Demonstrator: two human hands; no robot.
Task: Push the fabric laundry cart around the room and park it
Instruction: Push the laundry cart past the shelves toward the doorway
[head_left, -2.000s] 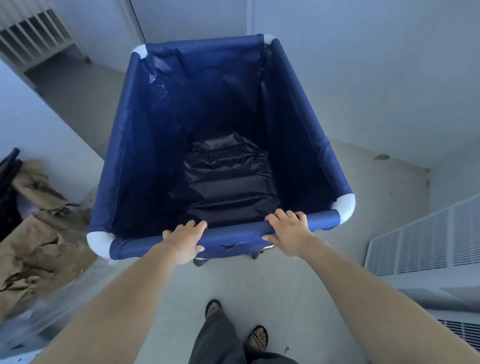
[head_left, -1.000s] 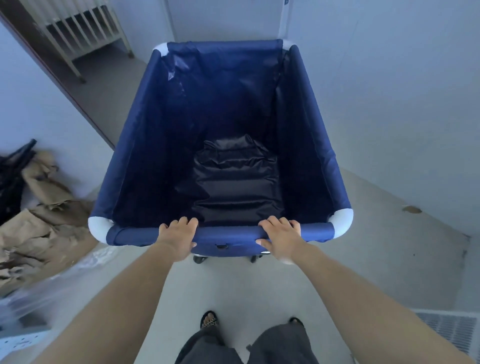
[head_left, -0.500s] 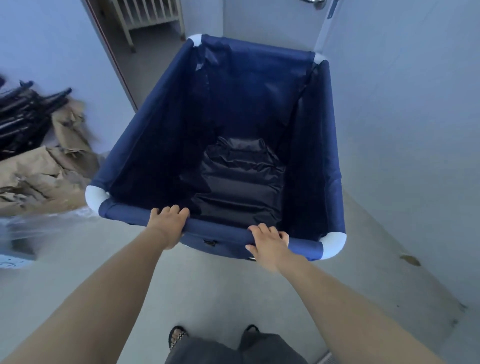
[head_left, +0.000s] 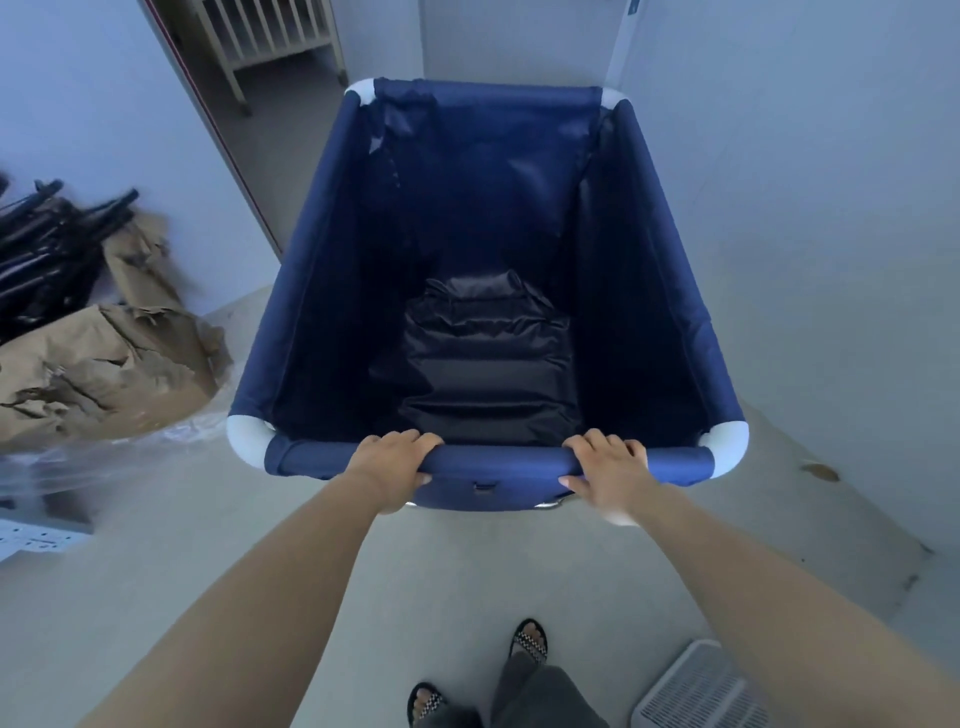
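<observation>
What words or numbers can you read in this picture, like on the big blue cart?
Nothing here can be read.
blue cart: no writing shows on it.
small blue sign at the top edge, on the wall: too small to read.
white sheet on the floor at the left: its marks are blurred and cannot be read.

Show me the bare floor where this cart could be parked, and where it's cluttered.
Bare floor runs between the cart and the right wall, and behind it, around the feet up to the white grille. The doorway ahead-left looks open. The left side is crowded: brown paper, black rods and clear plastic.
</observation>
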